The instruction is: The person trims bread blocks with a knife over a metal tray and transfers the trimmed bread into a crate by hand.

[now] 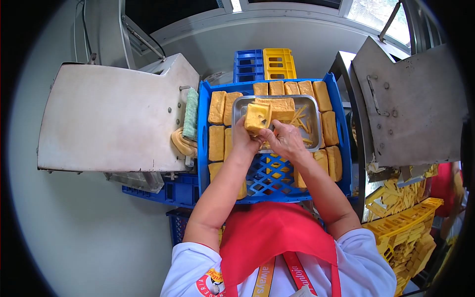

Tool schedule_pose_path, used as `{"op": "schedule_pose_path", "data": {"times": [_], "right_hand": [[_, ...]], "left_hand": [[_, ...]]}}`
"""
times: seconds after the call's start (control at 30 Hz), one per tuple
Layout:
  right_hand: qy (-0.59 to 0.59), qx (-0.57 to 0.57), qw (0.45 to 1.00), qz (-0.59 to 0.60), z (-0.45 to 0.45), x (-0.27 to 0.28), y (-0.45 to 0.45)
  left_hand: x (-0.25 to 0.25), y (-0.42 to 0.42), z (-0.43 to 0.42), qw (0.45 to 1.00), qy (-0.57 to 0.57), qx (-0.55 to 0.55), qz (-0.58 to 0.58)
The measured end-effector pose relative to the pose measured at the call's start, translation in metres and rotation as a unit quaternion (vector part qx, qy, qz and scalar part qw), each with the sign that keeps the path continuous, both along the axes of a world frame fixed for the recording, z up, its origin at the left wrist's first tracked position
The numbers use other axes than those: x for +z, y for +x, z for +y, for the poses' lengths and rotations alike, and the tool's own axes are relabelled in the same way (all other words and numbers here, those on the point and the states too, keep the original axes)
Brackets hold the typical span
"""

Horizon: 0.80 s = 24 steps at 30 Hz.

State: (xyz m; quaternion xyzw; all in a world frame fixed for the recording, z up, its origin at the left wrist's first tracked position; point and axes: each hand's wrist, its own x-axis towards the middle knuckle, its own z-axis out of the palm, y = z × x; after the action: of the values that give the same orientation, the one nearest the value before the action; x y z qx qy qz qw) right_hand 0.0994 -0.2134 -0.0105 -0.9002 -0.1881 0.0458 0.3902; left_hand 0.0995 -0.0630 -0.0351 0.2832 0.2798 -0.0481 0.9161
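**Hands Meet Over a Hollowed Golden Block**

A person in a red apron (277, 232) grasps a hollowed block (258, 119) in the left hand (243, 138), the right hand (288, 141) close against its lower edge. Below sits a metal tray (317, 119) holding another block (281, 108) and pale yellow strips (301, 120), above a blue crate (202, 148) lined with more golden blocks (216, 142).

From here I get even, fairly bright light; window (380, 19) top right washed out. Strong fisheye: walls bend, corners go black. Crate (274, 194) reads clear, hands' fine detail soft.
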Motion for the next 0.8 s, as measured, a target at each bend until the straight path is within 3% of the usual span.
{"op": "schedule_pose_path", "data": {"times": [0.13, 0.2, 0.37, 0.53, 0.8], "right_hand": [[0.054, -0.049, 0.994, 0.083, 0.002, -0.006, 0.005], [0.080, -0.062, 0.992, 0.079, -0.001, -0.006, 0.010], [0.094, -0.094, 0.988, 0.079, 0.000, 0.001, 0.005], [0.197, -0.113, 0.964, 0.137, 0.012, -0.004, 0.001], [0.150, -0.077, 0.972, 0.165, -0.003, 0.002, 0.003]], "left_hand": [[-0.004, -0.007, -0.011, 0.997, -0.040, 0.058, -0.006], [-0.020, -0.013, -0.010, 0.983, -0.112, 0.090, -0.111], [-0.040, -0.021, -0.002, 0.975, -0.067, 0.103, -0.187], [-0.042, -0.028, -0.001, 0.967, -0.049, 0.077, -0.238], [-0.051, -0.033, 0.022, 0.968, -0.010, 0.084, -0.237]]}}
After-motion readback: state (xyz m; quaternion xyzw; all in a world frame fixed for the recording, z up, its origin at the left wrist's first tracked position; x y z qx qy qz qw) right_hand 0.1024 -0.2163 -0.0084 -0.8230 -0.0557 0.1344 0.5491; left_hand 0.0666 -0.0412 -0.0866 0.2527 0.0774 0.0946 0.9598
